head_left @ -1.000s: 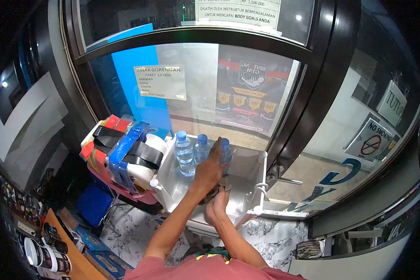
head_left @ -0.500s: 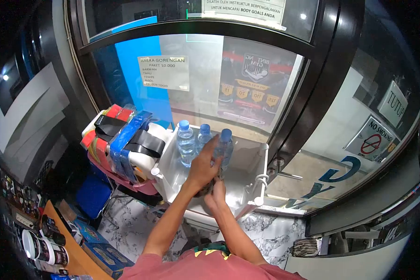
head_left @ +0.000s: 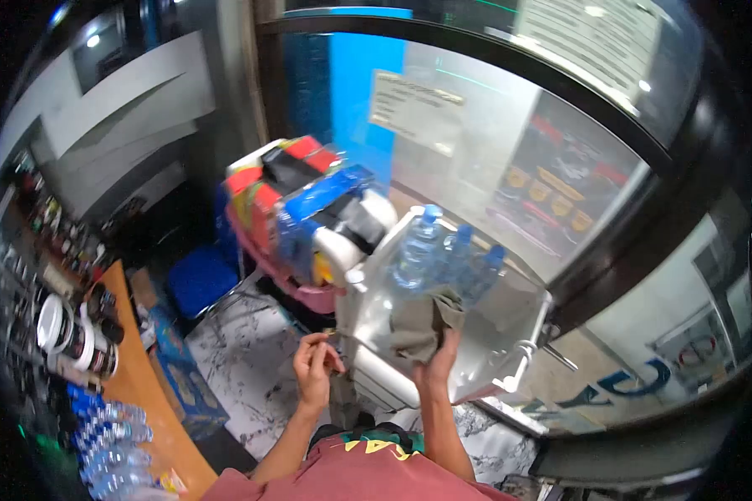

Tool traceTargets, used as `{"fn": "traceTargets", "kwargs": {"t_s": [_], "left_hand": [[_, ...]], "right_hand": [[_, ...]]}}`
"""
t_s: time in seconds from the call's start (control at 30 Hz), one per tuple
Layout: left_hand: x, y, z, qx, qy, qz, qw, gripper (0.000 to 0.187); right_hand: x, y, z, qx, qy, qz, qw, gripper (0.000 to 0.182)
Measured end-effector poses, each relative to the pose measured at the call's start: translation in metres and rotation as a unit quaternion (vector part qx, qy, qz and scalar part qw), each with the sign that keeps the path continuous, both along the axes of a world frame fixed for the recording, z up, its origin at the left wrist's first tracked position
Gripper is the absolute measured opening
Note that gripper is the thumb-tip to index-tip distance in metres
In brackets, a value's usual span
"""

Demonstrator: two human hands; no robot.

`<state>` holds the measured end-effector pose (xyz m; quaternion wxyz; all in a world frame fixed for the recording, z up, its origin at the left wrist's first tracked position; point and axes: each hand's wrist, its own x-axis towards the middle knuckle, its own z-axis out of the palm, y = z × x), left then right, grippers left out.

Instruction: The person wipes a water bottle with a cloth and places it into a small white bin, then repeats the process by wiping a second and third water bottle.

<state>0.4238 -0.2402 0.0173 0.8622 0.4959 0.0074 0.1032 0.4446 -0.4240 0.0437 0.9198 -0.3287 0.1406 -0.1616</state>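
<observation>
My right hand [head_left: 437, 363] grips a crumpled grey-green cloth [head_left: 426, 324] over the front of a white open bin [head_left: 384, 367]. Apart from it, to the left of the bin, my left hand [head_left: 316, 367] hovers with its fingers loosely bent and nothing visible held in them. Three clear water bottles with blue caps stand upright inside the bin: a left one [head_left: 418, 250], a middle one [head_left: 453, 257] and a right one [head_left: 483, 274]. The cloth hides some of their lower parts.
A pink tub [head_left: 309, 296] with strapped, blue-taped goods stands left of the bin. Several bottles [head_left: 113, 455] and white jars [head_left: 83, 338] line an orange-brown counter [head_left: 146, 392]. A blue chair [head_left: 200, 280] stands behind it. Glass doors [head_left: 493, 167] rise beyond the bin.
My hands were together by the right bottle. My left hand has drawn away to the left, while the right hand stays at the bin with the cloth. The view has swung left.
</observation>
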Motion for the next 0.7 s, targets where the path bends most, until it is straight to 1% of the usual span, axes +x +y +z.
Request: {"fn": "traceTargets", "kwargs": {"t_s": [0.03,0.07,0.1,0.17,0.23,0.27,0.3,0.37,0.4,0.43,0.5,0.53,0.57,0.63,0.67,0.7], "left_hand": [[-0.008,0.016,-0.008,-0.005,0.021,0.047,0.999,0.012],[-0.018,0.035,-0.015,0.007,0.042,0.089,0.995,0.012],[-0.030,0.055,-0.023,0.017,0.063,0.133,0.989,0.013],[-0.057,0.088,-0.033,0.028,0.077,0.226,0.971,0.014],[-0.092,0.118,-0.031,0.041,0.100,0.289,0.951,0.014],[-0.110,0.131,-0.030,0.028,0.098,0.319,0.942,0.015],[-0.129,0.140,-0.028,0.001,0.116,0.356,0.927,0.015],[-0.175,0.159,-0.034,-0.030,0.108,0.404,0.908,0.014],[-0.199,0.166,-0.041,-0.051,0.103,0.433,0.894,0.014],[-0.223,0.170,-0.041,-0.059,0.104,0.460,0.880,0.016],[-0.270,0.171,-0.039,-0.083,0.104,0.527,0.840,0.015],[-0.293,0.170,-0.043,-0.087,0.099,0.555,0.822,0.015],[-0.314,0.168,-0.048,-0.089,0.098,0.574,0.808,0.015],[-0.355,0.164,-0.053,-0.129,0.098,0.614,0.773,0.023],[-0.372,0.160,-0.051,-0.133,0.114,0.633,0.754,0.025],[-0.390,0.159,-0.053,-0.135,0.115,0.644,0.744,0.025]], "right_hand": [[-0.007,0.004,0.006,-0.024,0.002,0.026,0.999,0.037],[-0.013,0.013,0.022,-0.090,-0.059,0.048,0.993,0.038],[-0.020,0.017,0.017,-0.107,-0.039,0.081,0.990,0.039],[-0.027,0.025,-0.004,-0.114,-0.033,0.200,0.973,0.040],[-0.041,0.050,0.005,-0.092,-0.005,0.307,0.947,0.039],[-0.043,0.061,-0.008,-0.097,0.025,0.348,0.932,0.040],[-0.046,0.071,-0.022,-0.099,0.023,0.393,0.914,0.040],[-0.057,0.097,-0.040,-0.059,0.107,0.481,0.868,0.044],[-0.069,0.120,-0.025,-0.048,0.118,0.501,0.856,0.038],[-0.075,0.134,-0.033,-0.053,0.120,0.532,0.837,0.038],[-0.087,0.157,-0.056,-0.120,0.149,0.580,0.792,0.045],[-0.100,0.174,-0.047,-0.142,0.124,0.604,0.775,0.043],[-0.110,0.191,-0.050,-0.163,0.152,0.614,0.757,0.043],[-0.132,0.220,-0.065,-0.127,0.138,0.676,0.713,0.043],[-0.145,0.231,-0.069,-0.127,0.139,0.689,0.700,0.043],[-0.158,0.243,-0.069,-0.145,0.152,0.710,0.673,0.039]]}}
